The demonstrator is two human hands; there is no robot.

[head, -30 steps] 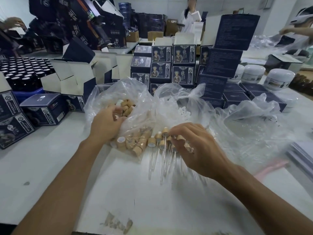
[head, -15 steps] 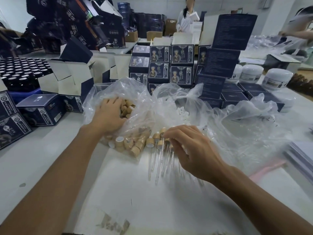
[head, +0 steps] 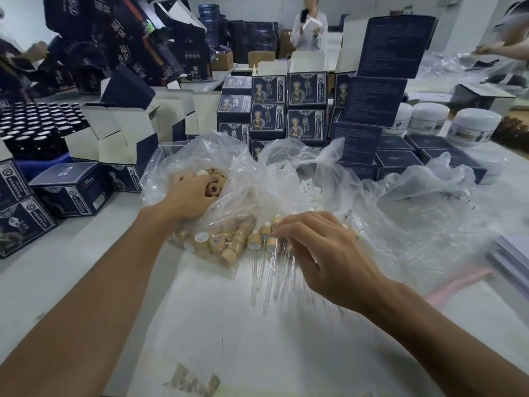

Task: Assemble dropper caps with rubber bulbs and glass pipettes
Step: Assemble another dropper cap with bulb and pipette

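So the left hand [head: 190, 196] was buried in the mouth of the clear plastic bag [head: 229, 164] full of wooden caps [head: 213, 190], fingers curled down into the pile. I couldn't tell whether that grip had actually closed on a cap or was just digging, since the fingertips were hidden among them. The right hand [head: 323, 253] hung over the row of finished droppers [head: 266, 245] on the white table [head: 229, 339], fingers bent with the tips coming together at the cap end of the row. It looked like a pinch on one of them, but I honestly couldn't make out which one, or whether it had hold. The key bit for the next move, I reckon: the droppers lay with their long axis running toward the person, caps at the far end by the bag, glass pipettes [head: 272, 270] pointing back at the camera. So the right hand was clearly the nearer one to them and the left the nearer one to loose caps. Counting: roughly five or six droppers visible beside the hand, more possibly under it; loose caps too many to count, dozens easily. A second bag behind held white rubber bulbs [head: 310, 190], just a handful showing through the plastic. Three white jars [head: 472, 124] sat far right.
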